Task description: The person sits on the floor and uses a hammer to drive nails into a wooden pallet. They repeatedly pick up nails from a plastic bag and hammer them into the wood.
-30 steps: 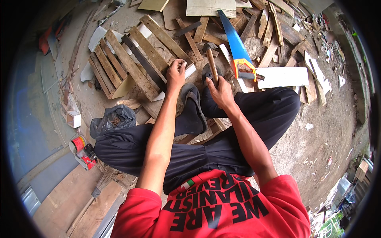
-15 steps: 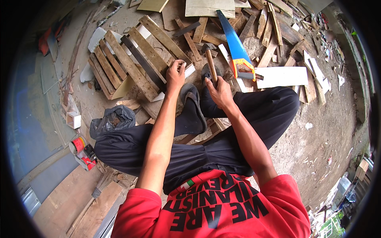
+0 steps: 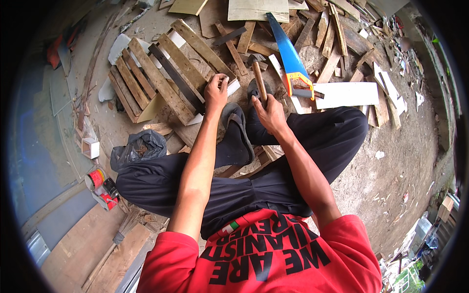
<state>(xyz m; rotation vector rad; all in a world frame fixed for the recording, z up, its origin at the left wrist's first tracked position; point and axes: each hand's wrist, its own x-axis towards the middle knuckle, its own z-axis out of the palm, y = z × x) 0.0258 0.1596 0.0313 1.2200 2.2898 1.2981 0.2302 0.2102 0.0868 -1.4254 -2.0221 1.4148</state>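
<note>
A hammer (image 3: 259,80) with a wooden handle is gripped in my right hand (image 3: 273,115), its dark head pointing away from me. My left hand (image 3: 216,92) rests at the near right corner of a slatted wooden frame (image 3: 181,54), next to a white block (image 3: 233,87). Its fingers are pinched together; whatever they hold is too small to name. Several spaced slats make up the frame, one of them a dark strip (image 3: 176,77). My crossed feet lie just below both hands.
A handsaw (image 3: 287,49) with a blue blade and orange handle lies right of the hammer, beside a white board (image 3: 347,95). Wood offcuts (image 3: 333,63) are heaped beyond. A black plastic bag (image 3: 141,146) sits by my left knee, with red cans (image 3: 96,178) and a broom (image 3: 118,234) farther left.
The hammer's head has tipped very slightly. My hands, the frame and the saw stay where they were.
</note>
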